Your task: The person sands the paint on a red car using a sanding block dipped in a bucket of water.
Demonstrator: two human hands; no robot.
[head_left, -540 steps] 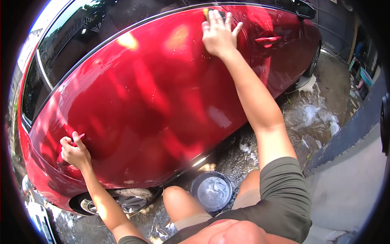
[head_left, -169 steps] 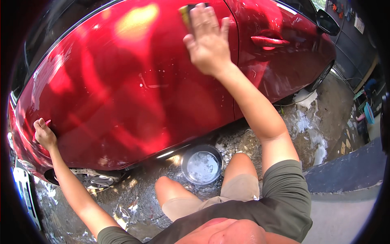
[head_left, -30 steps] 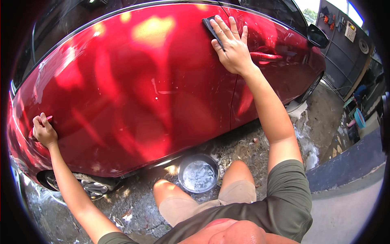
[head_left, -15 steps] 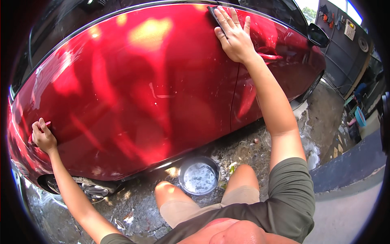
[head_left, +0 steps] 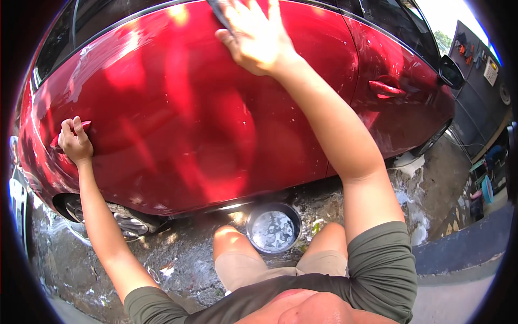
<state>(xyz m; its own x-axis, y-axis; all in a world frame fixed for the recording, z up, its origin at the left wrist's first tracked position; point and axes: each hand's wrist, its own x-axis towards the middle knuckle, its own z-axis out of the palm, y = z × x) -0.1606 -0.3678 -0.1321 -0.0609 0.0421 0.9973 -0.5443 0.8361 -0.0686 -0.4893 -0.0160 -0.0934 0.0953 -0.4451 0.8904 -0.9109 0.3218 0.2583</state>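
On wet pavement, glossy red car (head_left: pixel 216 124).

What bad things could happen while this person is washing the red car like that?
The bucket of soapy water sits right between the knees, so a shifted leg could tip it. The ground is wet and sudsy, so a foot might slip. The right hand reaches high with a dark sponge while the left hand grips the door handle; if that grip slides, the person may lose balance.
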